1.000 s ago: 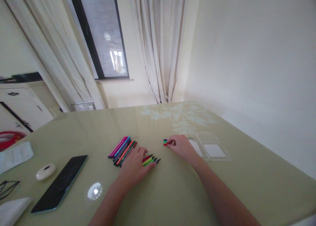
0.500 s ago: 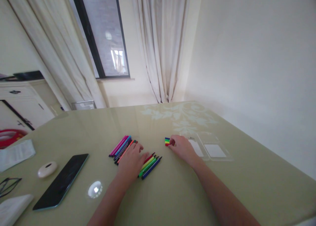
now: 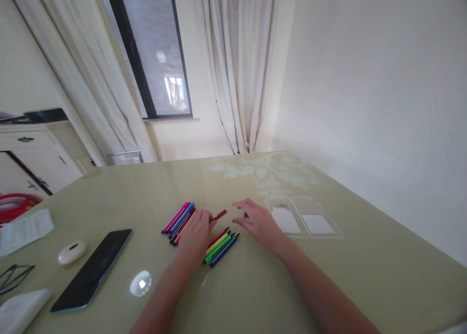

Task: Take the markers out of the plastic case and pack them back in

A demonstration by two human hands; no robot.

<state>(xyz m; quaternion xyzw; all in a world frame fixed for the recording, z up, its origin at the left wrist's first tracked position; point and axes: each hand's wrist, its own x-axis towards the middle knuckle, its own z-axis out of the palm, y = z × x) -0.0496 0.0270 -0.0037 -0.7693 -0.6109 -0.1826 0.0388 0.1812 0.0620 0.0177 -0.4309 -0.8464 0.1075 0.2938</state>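
My left hand (image 3: 196, 234) has its fingers closed on a reddish-brown marker (image 3: 220, 214), whose end sticks out to the right towards my other hand. Beneath and left of that hand lies a row of markers in magenta (image 3: 175, 218), blue, dark and orange, partly covered by the fingers. Just to its right, red, yellow-green, green (image 3: 219, 250) and blue (image 3: 225, 251) markers lie side by side, dark tips pointing away. My right hand (image 3: 253, 222) is open, thumb and fingers apart, a short gap from the brown marker's end. No coloured caps show near it.
A clear plastic case (image 3: 304, 222) with white inserts lies open beyond my right hand. To the left are a black phone (image 3: 93, 270), a white oval object (image 3: 72, 252), glasses (image 3: 14, 278) and a pale packet (image 3: 27, 231). A wall borders the table's right side.
My left hand now holds a brown marker reaching rightward. My right hand has moved slightly left and its fingers have opened; the small coloured pieces at its fingertips are no longer visible.
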